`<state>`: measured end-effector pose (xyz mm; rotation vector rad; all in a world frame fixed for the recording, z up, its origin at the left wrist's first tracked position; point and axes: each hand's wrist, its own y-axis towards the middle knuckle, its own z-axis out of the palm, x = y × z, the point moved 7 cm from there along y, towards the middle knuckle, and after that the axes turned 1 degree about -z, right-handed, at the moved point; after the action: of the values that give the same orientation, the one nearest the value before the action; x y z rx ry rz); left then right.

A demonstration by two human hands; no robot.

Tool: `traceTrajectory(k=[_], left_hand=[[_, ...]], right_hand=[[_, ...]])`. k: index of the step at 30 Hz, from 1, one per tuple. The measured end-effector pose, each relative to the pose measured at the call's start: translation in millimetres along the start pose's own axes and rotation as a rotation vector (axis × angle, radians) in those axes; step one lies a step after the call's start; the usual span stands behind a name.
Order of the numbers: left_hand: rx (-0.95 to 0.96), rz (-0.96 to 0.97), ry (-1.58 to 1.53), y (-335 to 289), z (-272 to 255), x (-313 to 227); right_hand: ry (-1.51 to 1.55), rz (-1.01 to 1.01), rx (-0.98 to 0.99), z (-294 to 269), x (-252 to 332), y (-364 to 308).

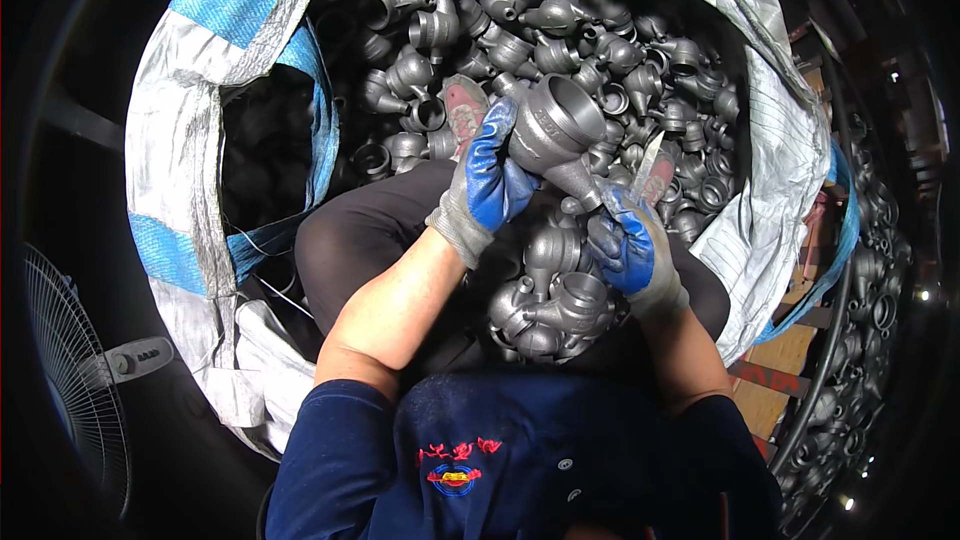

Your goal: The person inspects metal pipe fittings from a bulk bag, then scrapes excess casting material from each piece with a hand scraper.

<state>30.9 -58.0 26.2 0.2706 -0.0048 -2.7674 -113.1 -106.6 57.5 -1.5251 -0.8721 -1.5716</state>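
Left grip point(487, 178) clasps grey fitting point(550, 132), just right of it; neck point(573, 181) slants down toward right grip point(632, 248), holding blade point(648, 164).

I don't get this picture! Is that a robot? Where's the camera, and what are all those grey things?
No robot here, just a person sitting with bent knees. There is one picture, taken by a wide, round-looking camera on the person's head, pointing down. That is why straight edges look bent.

The left hand, in a blue-and-grey work glove, holds a large, dark grey metal pipe piece with a wide round opening and a narrow end. The right hand, gloved the same way, holds a thin, flat, pale strip close to that narrow end.

More dark grey metal pieces lie heaped in front, inside a big white woven bag with blue bands. Another little group sits between the legs.
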Motion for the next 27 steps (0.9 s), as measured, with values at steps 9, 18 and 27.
traceTrajectory(k=[9,18,27], left_hand=[[-0.075,-0.007,0.034,-2.3,-4.0,3.7],[-0.181,-0.033,0.265,-2.0,-13.6,1.1],[-0.187,-0.095,0.490,-9.0,8.2,2.4]], right_hand=[[0.595,0.233,-0.236,-12.1,-2.3,-12.0],[0.584,0.176,-0.255,-31.9,-13.4,-10.2],[0.731,0.127,-0.329,-29.3,0.4,-8.5]])
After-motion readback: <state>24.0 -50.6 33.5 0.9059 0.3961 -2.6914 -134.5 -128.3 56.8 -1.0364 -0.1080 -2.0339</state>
